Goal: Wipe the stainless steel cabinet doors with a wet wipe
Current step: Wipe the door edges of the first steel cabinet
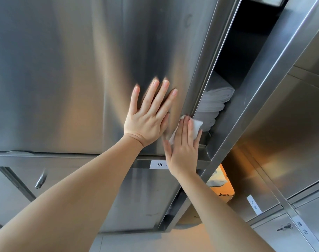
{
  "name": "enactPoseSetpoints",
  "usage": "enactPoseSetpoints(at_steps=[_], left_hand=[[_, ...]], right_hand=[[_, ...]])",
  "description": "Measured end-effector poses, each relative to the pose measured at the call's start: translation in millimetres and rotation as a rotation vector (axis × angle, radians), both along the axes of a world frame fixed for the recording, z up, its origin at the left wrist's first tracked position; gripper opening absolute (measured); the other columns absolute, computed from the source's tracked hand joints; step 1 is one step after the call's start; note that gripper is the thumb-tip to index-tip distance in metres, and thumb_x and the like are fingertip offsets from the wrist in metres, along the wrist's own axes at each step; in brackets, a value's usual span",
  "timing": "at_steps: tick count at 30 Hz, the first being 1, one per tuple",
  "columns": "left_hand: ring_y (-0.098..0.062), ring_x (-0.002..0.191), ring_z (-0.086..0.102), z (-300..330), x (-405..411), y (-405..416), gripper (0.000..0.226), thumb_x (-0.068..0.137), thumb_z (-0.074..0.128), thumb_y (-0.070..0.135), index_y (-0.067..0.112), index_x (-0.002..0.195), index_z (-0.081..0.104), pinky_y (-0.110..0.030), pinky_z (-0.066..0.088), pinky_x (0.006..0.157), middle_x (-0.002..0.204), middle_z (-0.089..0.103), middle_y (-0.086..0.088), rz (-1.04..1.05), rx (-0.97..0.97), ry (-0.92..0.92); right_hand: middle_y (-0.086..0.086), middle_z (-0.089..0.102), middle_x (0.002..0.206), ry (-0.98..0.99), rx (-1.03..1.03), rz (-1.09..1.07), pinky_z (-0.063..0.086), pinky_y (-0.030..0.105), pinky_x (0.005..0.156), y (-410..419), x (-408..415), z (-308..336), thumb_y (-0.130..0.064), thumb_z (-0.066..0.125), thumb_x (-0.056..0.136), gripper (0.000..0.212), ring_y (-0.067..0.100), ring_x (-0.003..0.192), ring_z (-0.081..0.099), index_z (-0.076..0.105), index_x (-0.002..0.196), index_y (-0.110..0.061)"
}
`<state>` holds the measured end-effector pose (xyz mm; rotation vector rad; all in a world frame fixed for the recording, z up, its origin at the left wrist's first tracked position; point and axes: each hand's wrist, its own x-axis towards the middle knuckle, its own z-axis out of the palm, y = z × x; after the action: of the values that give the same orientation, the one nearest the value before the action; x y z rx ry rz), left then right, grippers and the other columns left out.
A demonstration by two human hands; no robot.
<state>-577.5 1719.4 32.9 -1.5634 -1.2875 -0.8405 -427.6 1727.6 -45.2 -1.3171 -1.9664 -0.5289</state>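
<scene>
Fingers of our left hand [146, 119] lie straight and spread wide, flat against the brushed steel of the upper cabinet door [67, 73], with the palm pressed to the metal near the door's lower right corner. Our right hand [184, 148] sits just beside it, lower and to the right, its fingers straight and close together, pressing the white wet wipe [197, 125] onto the door's right edge. We see the wipe poking out beyond the fingertips and again at the thumb side, so most of it is hidden under the hand; how it is folded we cannot tell. The fingertips of both hands are slightly blurred. This door stands open, and through the gap to its right we see a dark shelf holding a stack of folded white towels [215, 102], close to the wipe but not clearly touching it. Below our right wrist a white label [157, 164] with printed characters sits on the steel rail under the door, partly covered by the hand. Further down on the left is a lower door with a metal handle [40, 180]. On the right, more steel doors run away from us, carrying two more white labels [254, 204] and a lock with a key [284, 227] in it. Between the cabinets, low down, something orange and white [222, 184] shows in the gap; we cannot make out what it is.
</scene>
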Motion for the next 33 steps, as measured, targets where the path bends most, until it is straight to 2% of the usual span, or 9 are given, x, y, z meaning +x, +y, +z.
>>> enactPoseSetpoints(at_steps=[5,10,13,16,20,22,25,29,33], left_hand=[[-0.028,0.148,0.008,-2,-1,2,0.062,0.099,0.042,0.031,0.02,0.156,0.019,-0.053,0.003,0.12,0.16,0.012,-0.006,-0.009,0.002,0.005],[-0.028,0.148,0.007,-1,0,1,0.06,0.1,0.041,0.032,0.019,0.156,0.022,-0.053,0.002,0.12,0.159,0.013,-0.007,0.001,0.001,0.007],[-0.028,0.148,0.005,0,0,0,0.06,0.1,0.042,0.033,0.019,0.156,0.023,-0.053,0.001,0.12,0.159,0.012,-0.007,0.004,-0.016,0.003],[-0.028,0.148,0.004,-1,0,0,0.062,0.099,0.044,0.032,0.019,0.156,0.023,-0.053,0.001,0.119,0.159,0.012,-0.007,0.009,-0.014,0.004],[-0.028,0.149,0.005,-1,0,1,0.061,0.1,0.043,0.032,0.02,0.156,0.022,-0.053,0.002,0.12,0.16,0.012,-0.006,0.001,-0.009,0.009],[-0.029,0.149,0.006,-2,-1,3,0.061,0.1,0.042,0.032,0.02,0.156,0.022,-0.053,0.002,0.12,0.16,0.013,-0.007,0.004,-0.001,0.013],[-0.029,0.149,0.006,-2,-2,3,0.062,0.1,0.041,0.033,0.019,0.157,0.018,-0.054,0.001,0.12,0.16,0.013,-0.008,0.013,-0.001,0.026],[-0.029,0.15,0.004,-1,-1,2,0.06,0.103,0.034,0.036,0.019,0.157,0.013,-0.053,-0.002,0.121,0.163,0.012,-0.008,0.01,-0.042,0.024],[-0.028,0.151,0.012,4,1,-7,0.059,0.101,0.041,0.03,0.019,0.156,0.024,-0.055,0.006,0.121,0.162,0.016,-0.009,-0.013,-0.049,-0.011]], right_hand=[[0.013,0.03,0.156,-0.174,-0.185,-0.015,0.027,0.058,0.115,-22,12,-64,-0.054,0.025,0.101,0.071,0.024,0.148,0.022,0.043,0.144,-0.001],[0.014,0.028,0.158,0.025,-0.002,0.028,0.018,0.051,0.12,-3,0,5,-0.052,0.022,0.103,0.07,0.022,0.15,0.011,0.029,0.151,-0.003],[0.012,0.025,0.159,0.104,0.043,0.073,0.024,0.046,0.12,2,-4,28,-0.049,0.026,0.103,0.068,0.023,0.151,0.013,0.029,0.151,-0.001],[0.011,0.022,0.16,0.038,-0.021,0.041,0.022,0.041,0.119,-4,1,-4,-0.049,0.029,0.101,0.07,0.022,0.151,0.01,0.023,0.153,-0.002],[0.01,0.023,0.155,-0.081,-0.137,-0.017,0.038,0.051,0.111,-18,5,-55,-0.052,0.031,0.1,0.07,0.023,0.148,0.017,0.025,0.149,-0.003],[0.011,0.025,0.154,-0.11,-0.129,-0.014,0.038,0.054,0.11,-15,8,-52,-0.052,0.029,0.1,0.069,0.023,0.147,0.02,0.025,0.148,-0.002],[0.014,0.024,0.157,-0.102,-0.034,0.027,0.028,0.055,0.116,-3,7,-18,-0.052,0.025,0.103,0.069,0.023,0.15,0.014,0.021,0.15,-0.002],[0.012,0.007,0.16,-0.104,0.097,0.031,0.013,0.052,0.121,13,6,61,-0.052,0.022,0.104,0.07,0.023,0.151,0.0,0.011,0.152,-0.002],[0.012,0.004,0.162,-0.151,0.15,0.025,0.012,0.053,0.121,21,11,126,-0.054,0.024,0.103,0.074,0.02,0.15,-0.006,0.002,0.152,-0.003]])
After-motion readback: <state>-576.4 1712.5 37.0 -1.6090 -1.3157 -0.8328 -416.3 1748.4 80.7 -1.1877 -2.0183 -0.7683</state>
